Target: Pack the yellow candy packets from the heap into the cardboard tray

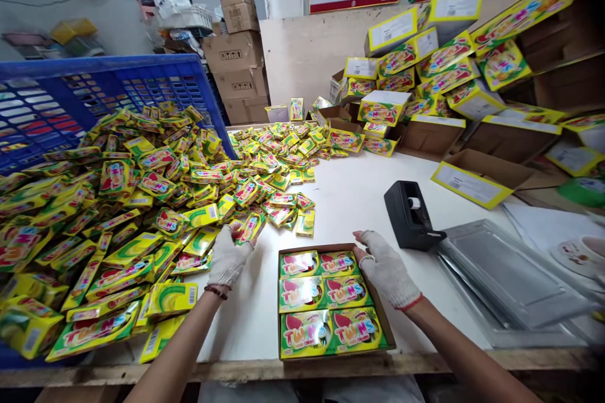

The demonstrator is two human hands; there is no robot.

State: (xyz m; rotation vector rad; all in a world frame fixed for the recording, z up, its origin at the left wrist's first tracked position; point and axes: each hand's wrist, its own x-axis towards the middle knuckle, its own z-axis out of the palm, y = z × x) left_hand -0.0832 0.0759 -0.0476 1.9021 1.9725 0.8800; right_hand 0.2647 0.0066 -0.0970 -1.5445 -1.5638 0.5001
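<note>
My left hand (230, 259), in a white fingerless knit glove, is at the near edge of a heap of small yellow-green candy boxes (161, 186). Its fingers and thumb close around one small candy box (251, 227). My right hand (386, 269), gloved the same way, rests by the far right corner of an open display carton (388, 335). Its fingers are apart, with the thumb near the carton's rim and nothing held. Inside the carton, candy boxes marked TWINS (348, 291) lie face up in two columns of three.
A tipped blue crate (208, 85) stands behind the heap at left. A black tape dispenser (410, 217) sits right of the carton, beside stacked clear plastic trays (510, 271). Open display cartons (432, 135) pile up at the back right. The wooden table edge (246, 370) runs along the front.
</note>
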